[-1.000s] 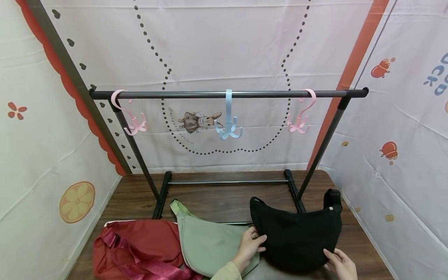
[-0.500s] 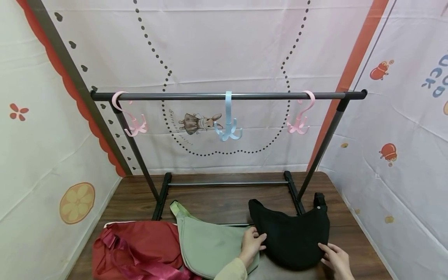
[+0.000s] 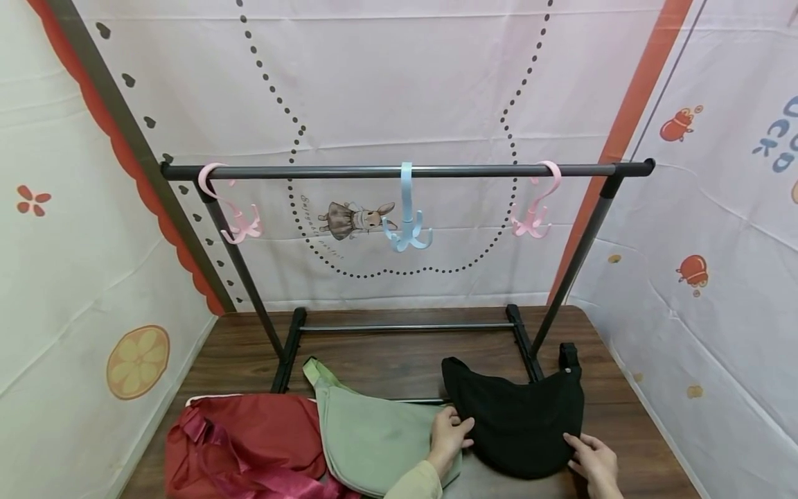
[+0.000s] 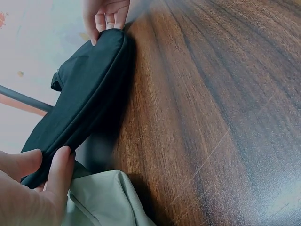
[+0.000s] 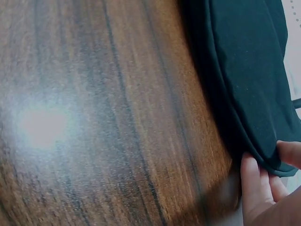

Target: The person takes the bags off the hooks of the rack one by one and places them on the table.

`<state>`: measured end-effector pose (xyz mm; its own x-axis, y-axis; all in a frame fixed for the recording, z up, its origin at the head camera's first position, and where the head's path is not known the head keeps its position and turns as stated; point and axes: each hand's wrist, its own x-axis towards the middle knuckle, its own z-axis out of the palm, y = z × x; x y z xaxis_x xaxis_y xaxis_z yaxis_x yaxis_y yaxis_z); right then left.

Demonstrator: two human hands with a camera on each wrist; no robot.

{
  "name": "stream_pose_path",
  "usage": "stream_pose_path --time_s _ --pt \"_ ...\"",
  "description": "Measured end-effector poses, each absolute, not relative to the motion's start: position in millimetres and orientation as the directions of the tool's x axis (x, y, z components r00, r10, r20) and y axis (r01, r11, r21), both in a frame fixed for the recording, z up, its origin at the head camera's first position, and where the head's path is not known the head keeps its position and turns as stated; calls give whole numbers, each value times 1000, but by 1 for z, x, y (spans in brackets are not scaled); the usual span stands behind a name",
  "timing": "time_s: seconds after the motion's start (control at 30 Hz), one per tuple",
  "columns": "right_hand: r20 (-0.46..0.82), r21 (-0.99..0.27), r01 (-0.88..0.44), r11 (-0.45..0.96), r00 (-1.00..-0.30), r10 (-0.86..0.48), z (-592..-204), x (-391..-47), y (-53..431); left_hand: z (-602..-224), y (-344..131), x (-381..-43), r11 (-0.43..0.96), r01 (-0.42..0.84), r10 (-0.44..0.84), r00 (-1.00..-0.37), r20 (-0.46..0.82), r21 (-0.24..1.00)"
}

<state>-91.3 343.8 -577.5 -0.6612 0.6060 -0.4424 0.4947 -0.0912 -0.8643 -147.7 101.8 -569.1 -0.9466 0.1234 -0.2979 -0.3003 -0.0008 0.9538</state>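
Observation:
A black crescent-shaped shoulder bag [image 3: 514, 423] is at the front right of the table, its strap end upright at the top right. My left hand [image 3: 447, 436] pinches its left edge; the left wrist view shows thumb and fingers [image 4: 60, 165] on either side of the cloth. On the opposite edge my right hand [image 3: 593, 461] pinches the lower right side, and in the right wrist view the thumb [image 5: 288, 153] lies over the fabric with fingers beneath. A pale green bag [image 3: 374, 433] lies just left, partly behind my left hand and sleeve.
A red bag [image 3: 262, 423] with a satin strap lies at the left front. Behind stands a black rack whose top bar [image 3: 337, 172] carries a left pink hook [image 3: 240, 225], a blue hook [image 3: 407, 229] and a right pink hook [image 3: 533, 215]. Printed cloth walls enclose the wooden table [image 3: 399, 353].
The black bag's right side has come in to the left and the bag looks narrower. My right hand has shifted left with it; my left hand has barely moved.

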Motion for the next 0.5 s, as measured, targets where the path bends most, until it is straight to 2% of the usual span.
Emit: stream_pose_path --time_s 0.3,0.5 --pt "-331 -889 454 61 -727 602 -576 -90 338 -562 96 -146 -38 -348 127 -932 -341 937" --pt "-284 -888 446 114 -726 626 -576 -87 336 -554 72 -143 -50 -338 114 -937 -331 940"
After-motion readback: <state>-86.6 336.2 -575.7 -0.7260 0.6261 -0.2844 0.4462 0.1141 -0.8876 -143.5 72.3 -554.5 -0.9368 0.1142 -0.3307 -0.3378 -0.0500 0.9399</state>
